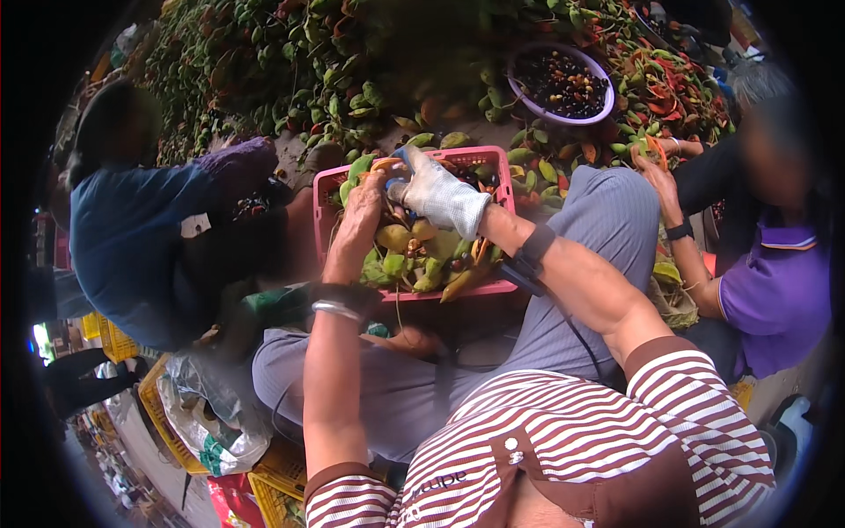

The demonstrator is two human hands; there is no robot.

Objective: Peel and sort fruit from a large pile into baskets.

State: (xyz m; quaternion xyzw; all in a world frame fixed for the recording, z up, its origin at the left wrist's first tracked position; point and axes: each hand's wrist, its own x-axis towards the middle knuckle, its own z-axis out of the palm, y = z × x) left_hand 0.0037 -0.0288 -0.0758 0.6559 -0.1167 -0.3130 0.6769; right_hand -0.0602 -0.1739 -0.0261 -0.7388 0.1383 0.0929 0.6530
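A pink plastic basket (505, 173) lies before me, holding green and yellowish pods (395, 237) and dark seeds. Over its far left part, my bare left hand (364, 201) grips an orange-edged, opened pod (385, 163). My right hand (422, 188), in a white knitted glove with blue-grey fingertips, is at the same pod, its fingers curled close to the left fingertips. Whether the glove holds the pod or a small tool is not clear. Several split pods and dark seeds lie beneath both hands.
A large heap of green pods (264, 59) fills the far side, with red opened husks (667, 86) at right. A purple basin (610, 99) holds dark seeds. People sit close on both sides; the right one handles a pod. Yellow crates (158, 422) and a plastic sack (244, 455) stand at lower left.
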